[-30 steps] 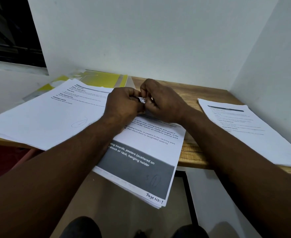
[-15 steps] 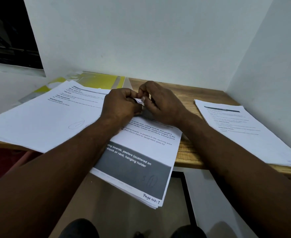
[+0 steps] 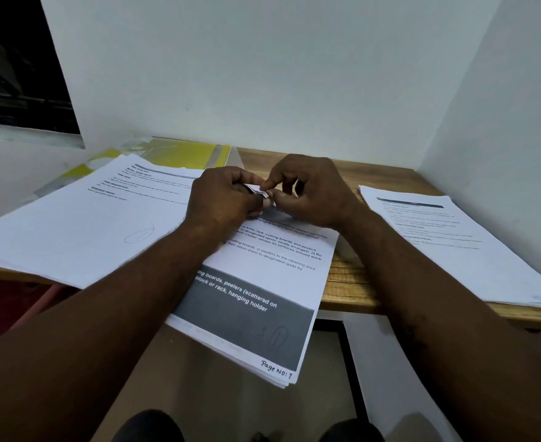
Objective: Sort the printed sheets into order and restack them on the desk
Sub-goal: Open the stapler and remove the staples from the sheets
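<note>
- Okay, nearest you: the middle stack [image 3: 263,260] hangs over the front edge of the desk [image 3: 349,282]. Its top sheet is hand-marked "Page No: 7" at the near corner. It lies the same as a second ago.
- Your left hand [image 3: 221,199] has its fingers curled tight round the stack's far corner [image 3: 258,191] and holds it up off the pile. No real shift there.
- Your right hand [image 3: 317,196] is the change. A second ago it was bunched against the left hand and hid most of the corner. Now the forefinger is arched up, and thumb and forefinger pinch the corner tip. A small gap has opened between the hands, with white paper edges showing.
- My read: you're picking the corner apart to free a sheet or a fastener. It's too small to tell which.
- So sorting is stalled here, and no sheet has left the middle stack yet.
- The left stack [image 3: 87,224] and right stack [image 3: 454,250] lie flat on the desk, well apart from your hands and unchanged.
- Farthest: a yellow folder [image 3: 183,153] pokes out beyond the left stack, by the wall.
</note>
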Tool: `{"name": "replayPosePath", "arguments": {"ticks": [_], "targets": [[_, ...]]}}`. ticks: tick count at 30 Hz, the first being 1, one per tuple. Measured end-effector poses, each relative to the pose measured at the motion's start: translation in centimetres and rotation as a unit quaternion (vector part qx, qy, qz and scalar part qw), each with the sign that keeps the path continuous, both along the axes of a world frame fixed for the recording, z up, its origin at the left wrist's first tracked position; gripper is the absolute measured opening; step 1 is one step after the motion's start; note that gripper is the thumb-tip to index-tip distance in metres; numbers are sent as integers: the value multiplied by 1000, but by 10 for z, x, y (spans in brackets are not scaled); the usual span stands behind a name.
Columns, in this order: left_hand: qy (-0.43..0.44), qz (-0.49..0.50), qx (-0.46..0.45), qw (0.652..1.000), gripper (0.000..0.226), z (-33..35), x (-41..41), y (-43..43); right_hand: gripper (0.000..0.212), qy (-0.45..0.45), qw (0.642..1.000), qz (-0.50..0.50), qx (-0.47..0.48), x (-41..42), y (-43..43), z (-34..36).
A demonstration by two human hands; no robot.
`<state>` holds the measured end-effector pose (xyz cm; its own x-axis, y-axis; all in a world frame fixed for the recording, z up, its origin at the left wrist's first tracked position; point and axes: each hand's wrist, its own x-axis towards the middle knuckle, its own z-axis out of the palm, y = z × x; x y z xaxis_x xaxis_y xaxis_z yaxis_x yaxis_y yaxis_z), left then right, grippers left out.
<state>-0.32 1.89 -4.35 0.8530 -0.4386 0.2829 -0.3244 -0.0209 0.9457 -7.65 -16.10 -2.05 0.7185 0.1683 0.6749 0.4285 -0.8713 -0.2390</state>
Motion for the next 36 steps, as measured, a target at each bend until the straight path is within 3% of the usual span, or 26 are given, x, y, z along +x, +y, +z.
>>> {"name": "replayPosePath", "arguments": {"ticks": [6, 23, 27, 30, 36], "targets": [[-51, 30, 59, 997, 33, 2, -5, 3, 8, 41, 996, -9, -73, 0, 4, 7], [-66, 34, 55, 996, 22, 3, -6, 2, 22, -46, 974, -67, -211, 1, 25, -1], [-25, 26, 38, 999, 28, -2, -1, 0, 6, -64, 987, -63, -136, 0, 18, -1], [21, 20, -3, 1000, 32, -4, 2, -3, 10, -59, 995, -49, -71, -4, 9, 2], [73, 6, -51, 996, 27, -4, 6, -6, 9, -64, 991, -116, 11, -8, -8, 1]]}}
